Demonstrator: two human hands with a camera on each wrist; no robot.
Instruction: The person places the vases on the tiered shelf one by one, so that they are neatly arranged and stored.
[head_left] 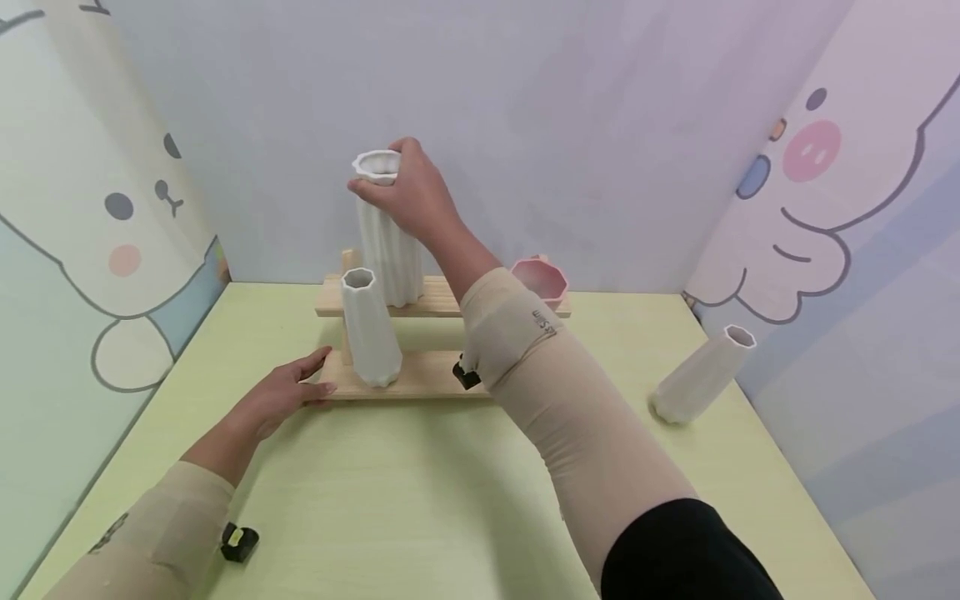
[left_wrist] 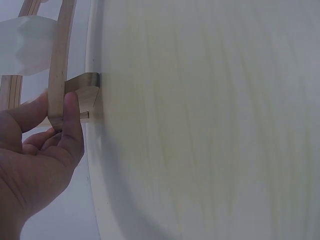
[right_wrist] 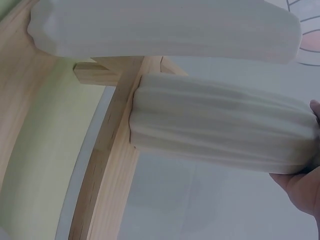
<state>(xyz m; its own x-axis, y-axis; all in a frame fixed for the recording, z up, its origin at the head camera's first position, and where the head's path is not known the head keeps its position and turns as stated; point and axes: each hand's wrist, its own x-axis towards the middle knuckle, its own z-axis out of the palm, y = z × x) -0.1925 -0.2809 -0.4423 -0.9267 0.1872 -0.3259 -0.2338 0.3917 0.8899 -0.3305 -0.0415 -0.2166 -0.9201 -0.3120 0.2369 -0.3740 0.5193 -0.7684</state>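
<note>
My right hand point(head_left: 416, 196) grips a tall white ribbed vase point(head_left: 390, 254) around its rim, thumb in front and fingers behind. The vase stands upright on the upper board of a two-tier wooden shelf point(head_left: 442, 383); in the right wrist view the base of the ribbed vase point(right_wrist: 220, 125) meets the board. With thumb and fingers, my left hand point(head_left: 281, 396) pinches the left end of the lower board, seen closely in the left wrist view, where the left hand point(left_wrist: 47, 150) holds the wooden edge. A slimmer white vase point(head_left: 371, 333) stands on the lower board, in front of the ribbed one.
A pink bowl-like dish point(head_left: 540, 282) sits at the right end of the upper board, partly behind my right forearm. Another white vase point(head_left: 701, 375) stands on the pale yellow table point(head_left: 360, 517) at the right. Walls with cartoon figures enclose the back and sides.
</note>
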